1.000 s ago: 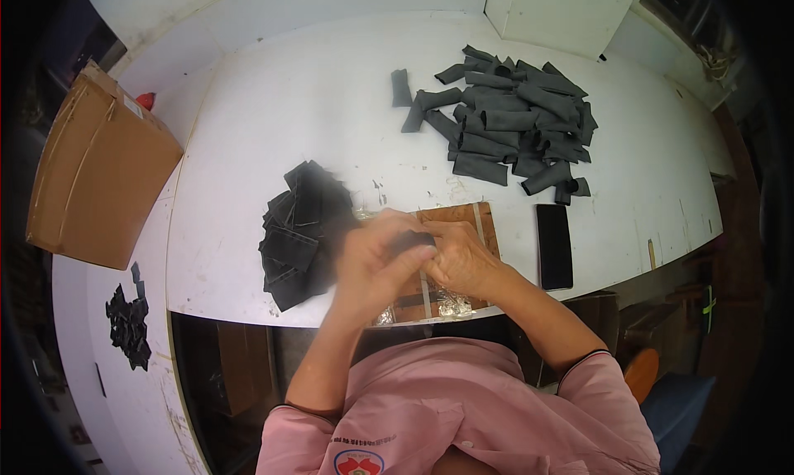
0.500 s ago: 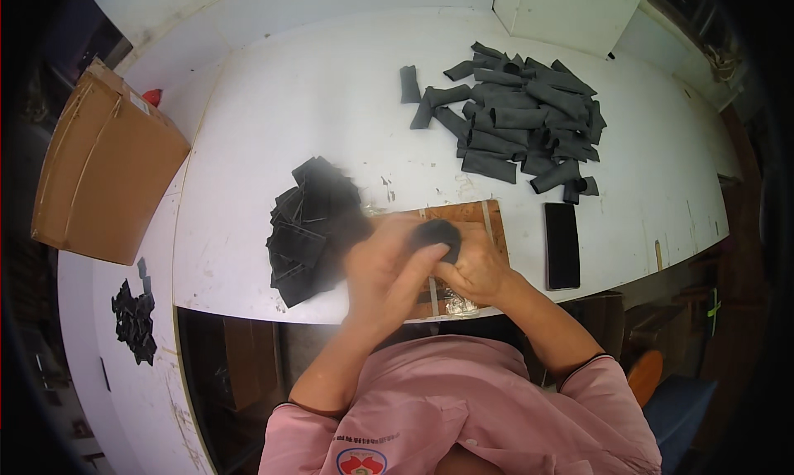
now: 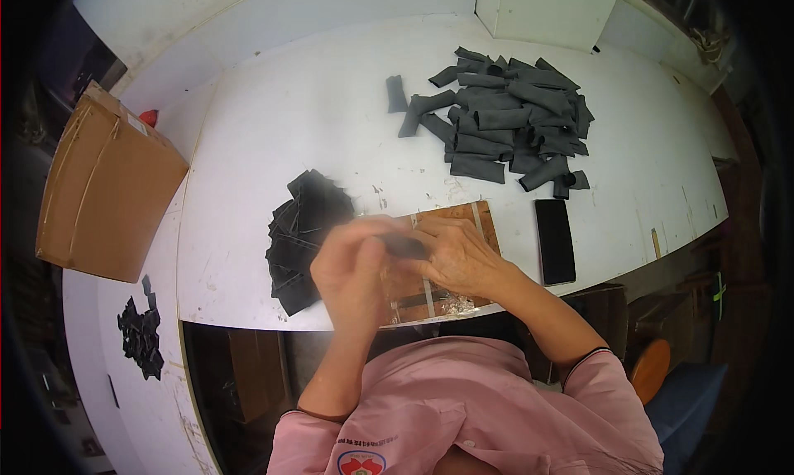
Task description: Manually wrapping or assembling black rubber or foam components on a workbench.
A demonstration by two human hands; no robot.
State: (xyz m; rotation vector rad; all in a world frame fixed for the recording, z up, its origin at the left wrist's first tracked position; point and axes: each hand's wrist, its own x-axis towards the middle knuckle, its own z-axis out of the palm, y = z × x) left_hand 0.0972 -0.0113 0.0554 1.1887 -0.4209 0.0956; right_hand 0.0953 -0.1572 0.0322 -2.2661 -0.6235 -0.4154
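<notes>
A short black fabric tube (image 3: 403, 246) is held between my two hands above the near edge of the white table. My left hand (image 3: 351, 256), blurred by motion, curls round its left end. My right hand (image 3: 465, 258) grips the other end with bent fingers. Below them lies a flat piece of brown cardboard (image 3: 447, 293) with strips of clear tape. A heap of flat black fabric pieces (image 3: 296, 247) sits just left of my left hand, partly hidden by it. Farther off to the right is a bigger pile of dark grey fabric tubes (image 3: 504, 119).
A black phone (image 3: 555, 242) lies right of the cardboard. At the left stands a large cardboard box (image 3: 112, 189), with a small heap of black scraps (image 3: 140, 340) on a side surface nearer me. A white cabinet (image 3: 542, 11) borders the table's far side.
Both hands have shifted left with the fabric tube, which now lies more sideways; its round opening no longer faces up. The whole view has also moved slightly.
</notes>
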